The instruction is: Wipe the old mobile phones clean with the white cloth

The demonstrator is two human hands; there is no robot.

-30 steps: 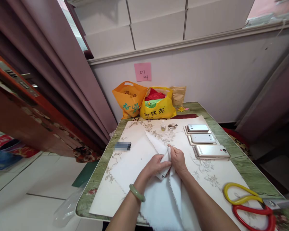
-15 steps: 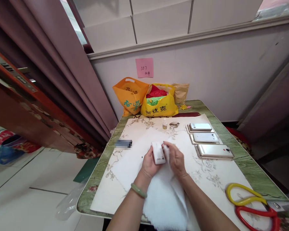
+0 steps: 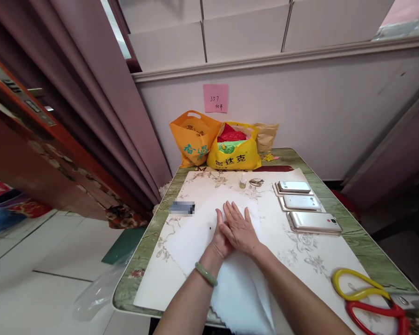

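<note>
My left hand [image 3: 220,239], below a green bangle [image 3: 206,274], is palm up with its thumb raised; its other fingers are mostly hidden. My right hand [image 3: 238,228] lies flat across the left palm, fingers stretched out. Whatever lies between the palms is covered. A white cloth [image 3: 235,288] spreads under both hands and hangs toward the front edge of the table. Left of the hands lies a blue-grey blurred object [image 3: 181,208]. Past the fingertips stand a small clear bottle [image 3: 243,180] and a pair of glasses [image 3: 256,182].
Several phones [image 3: 314,221] lie stacked at the right. Scissors [image 3: 366,295] with yellow and red handles lie at the front right. An orange bag [image 3: 194,139], a yellow bag [image 3: 235,156] and a brown pouch [image 3: 266,137] stand by the wall on the green table [image 3: 129,284].
My right hand has moved left and flattened over my left palm. The white rectangular device seen in my left hand is now hidden. The view has shifted slightly.
</note>
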